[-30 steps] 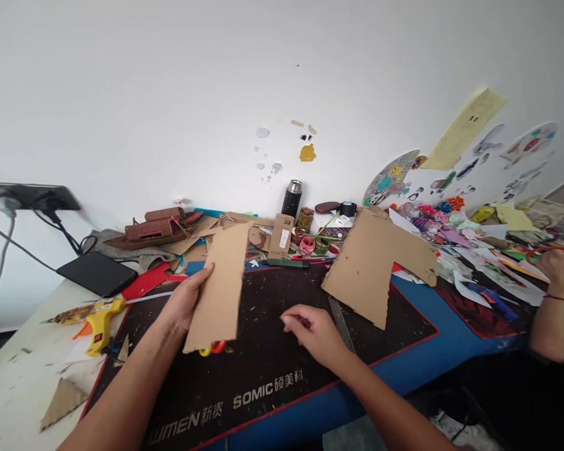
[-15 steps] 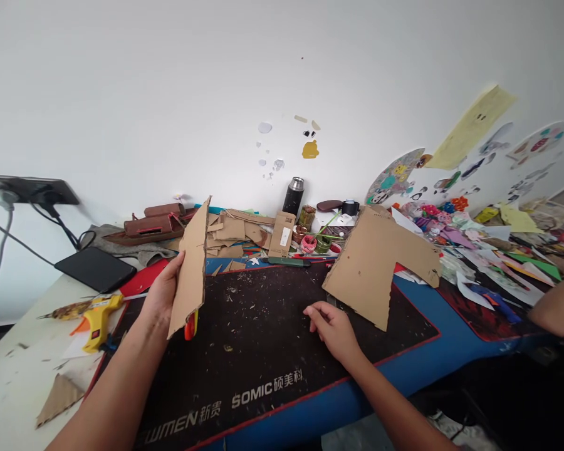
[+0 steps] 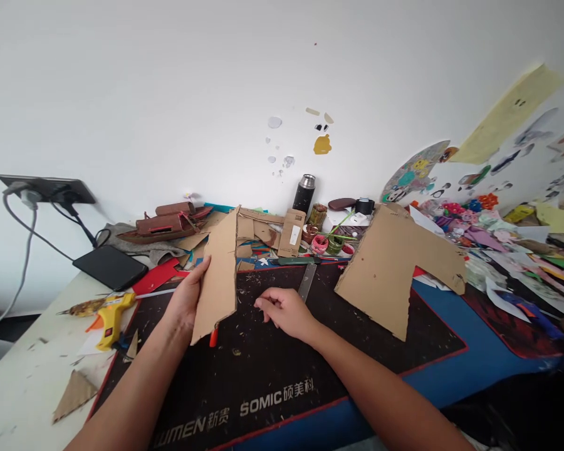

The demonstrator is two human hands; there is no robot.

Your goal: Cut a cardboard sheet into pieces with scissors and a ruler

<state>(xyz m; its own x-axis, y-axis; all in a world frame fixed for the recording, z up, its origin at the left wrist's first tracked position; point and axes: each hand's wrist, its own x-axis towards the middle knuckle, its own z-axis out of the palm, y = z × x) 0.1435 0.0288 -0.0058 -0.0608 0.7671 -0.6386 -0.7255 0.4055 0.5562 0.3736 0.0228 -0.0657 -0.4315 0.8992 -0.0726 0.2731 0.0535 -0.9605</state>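
Observation:
My left hand (image 3: 187, 299) grips a piece of brown cardboard (image 3: 220, 269) by its left side, holding it tilted above the dark mat (image 3: 263, 357). Below the cardboard's lower edge pokes a small red-orange object (image 3: 214, 337), mostly hidden. Over the middle of the mat is my right hand (image 3: 286, 313), its fingers curled together; whether something small is between them is hidden. A metal ruler (image 3: 306, 282) lies just beyond that hand. A larger notched cardboard piece (image 3: 385, 269) rests on the mat's right side.
On the left are a yellow glue gun (image 3: 113, 319), a black phone (image 3: 109, 267) and a cardboard triangle (image 3: 75, 394). Along the wall stand a black flask (image 3: 304, 195), paint jars (image 3: 319, 244) and cardboard scraps. Colourful craft items and part of a person's arm are at the right.
My right hand has moved left, closer to the held cardboard, and the ruler behind it now shows. The held cardboard has turned to show more of its face. The whole view has shifted slightly.

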